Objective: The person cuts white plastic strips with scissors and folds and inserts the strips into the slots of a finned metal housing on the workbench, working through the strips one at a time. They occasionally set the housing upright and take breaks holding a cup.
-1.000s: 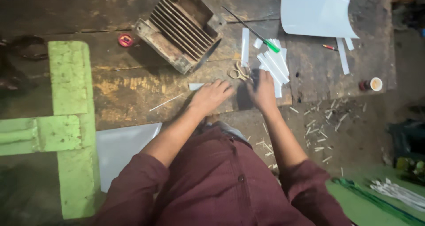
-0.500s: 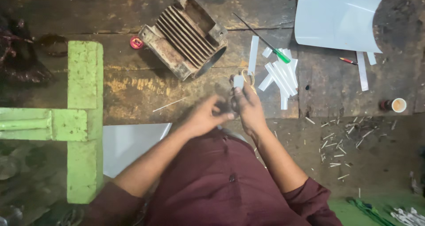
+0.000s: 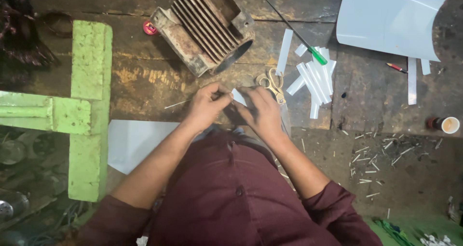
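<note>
White paper strip [image 3: 238, 96] sits pinched between both hands at the near edge of the wooden surface [image 3: 144, 77], close to the body. Left hand [image 3: 207, 105] has its grip closed on one end of the strip, fingertips together. Right hand [image 3: 260, 112] lies over the other end, fingers curled down on it, so the piece stays taut and flat for fine handling. Scissors [image 3: 272, 82] rest just beyond the right hand, within easy reach. More cut strips [image 3: 316, 79] lie in a loose heap beside them, under a green-handled screwdriver [image 3: 299, 34]. Farther back stands a rusty finned motor housing [image 3: 202, 26], and a large white sheet [image 3: 386, 19] lies at the far right.
</note>
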The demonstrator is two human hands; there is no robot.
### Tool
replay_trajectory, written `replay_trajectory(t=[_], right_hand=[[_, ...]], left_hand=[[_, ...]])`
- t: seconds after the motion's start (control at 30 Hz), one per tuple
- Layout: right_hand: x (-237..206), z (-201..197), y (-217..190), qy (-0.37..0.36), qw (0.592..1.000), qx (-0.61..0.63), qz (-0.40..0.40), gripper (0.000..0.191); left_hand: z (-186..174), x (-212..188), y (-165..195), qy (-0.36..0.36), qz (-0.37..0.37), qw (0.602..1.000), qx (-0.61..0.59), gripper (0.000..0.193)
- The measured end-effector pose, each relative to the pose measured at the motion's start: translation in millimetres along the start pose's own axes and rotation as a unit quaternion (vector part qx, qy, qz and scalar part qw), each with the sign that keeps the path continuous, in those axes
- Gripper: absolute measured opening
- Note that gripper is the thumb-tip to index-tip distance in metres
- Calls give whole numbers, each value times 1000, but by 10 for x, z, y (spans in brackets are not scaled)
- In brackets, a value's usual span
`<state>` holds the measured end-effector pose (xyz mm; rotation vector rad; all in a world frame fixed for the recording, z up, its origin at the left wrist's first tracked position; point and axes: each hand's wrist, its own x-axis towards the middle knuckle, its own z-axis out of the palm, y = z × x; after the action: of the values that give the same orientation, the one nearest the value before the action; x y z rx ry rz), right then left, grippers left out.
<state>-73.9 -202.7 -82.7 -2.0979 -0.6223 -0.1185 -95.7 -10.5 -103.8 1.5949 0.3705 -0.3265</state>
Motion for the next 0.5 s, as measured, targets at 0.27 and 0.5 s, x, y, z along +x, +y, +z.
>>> replay_trajectory(t=[0.27,0.5], right_hand=[[347,261,155,60,996,25,66,28],[680,712,384,147,981,11,124,21]], left_hand=[[-182,53,-48,77,37,989,121,24],[-517,-52,-448,71,21,988,138,25]])
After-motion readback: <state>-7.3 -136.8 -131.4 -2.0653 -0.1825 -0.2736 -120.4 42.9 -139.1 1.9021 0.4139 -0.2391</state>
